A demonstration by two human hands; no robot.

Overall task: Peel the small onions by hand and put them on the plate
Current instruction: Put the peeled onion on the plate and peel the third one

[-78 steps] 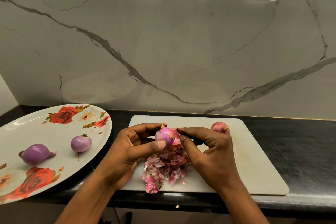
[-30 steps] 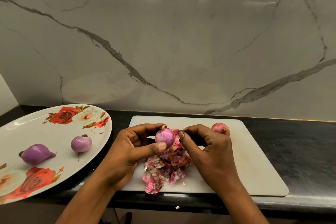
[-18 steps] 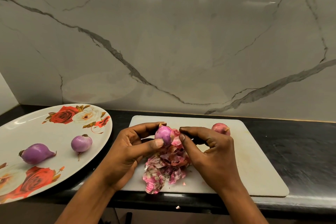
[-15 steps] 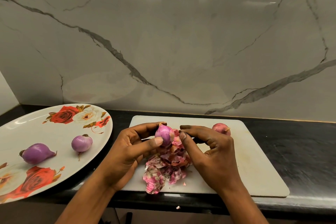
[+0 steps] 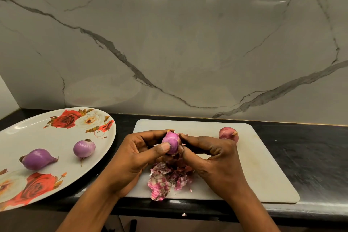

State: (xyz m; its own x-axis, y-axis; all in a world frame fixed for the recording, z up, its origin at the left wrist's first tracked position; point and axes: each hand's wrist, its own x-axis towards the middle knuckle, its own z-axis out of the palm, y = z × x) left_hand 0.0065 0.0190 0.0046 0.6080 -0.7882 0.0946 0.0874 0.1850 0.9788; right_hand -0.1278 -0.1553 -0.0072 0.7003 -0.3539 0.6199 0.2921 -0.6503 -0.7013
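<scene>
A small purple onion (image 5: 171, 142) is held above the white cutting board (image 5: 263, 165). My left hand (image 5: 137, 158) grips it between thumb and fingers. My right hand (image 5: 212, 160) is curled against the onion's right side, fingertips pinching at it. A pile of pink onion skins (image 5: 167, 179) lies on the board below the hands. One unpeeled reddish onion (image 5: 228, 135) sits at the board's far side. Two peeled purple onions (image 5: 84, 148) (image 5: 36, 158) lie on the floral plate (image 5: 47, 133) at the left.
The board and plate rest on a black countertop (image 5: 310, 156) against a marble wall (image 5: 169, 43). A scrap of skin (image 5: 183, 214) lies at the counter's front edge.
My right hand has closed in on the onion's right side. The loose pink skin that showed between the hands is no longer visible. The left hand keeps its hold.
</scene>
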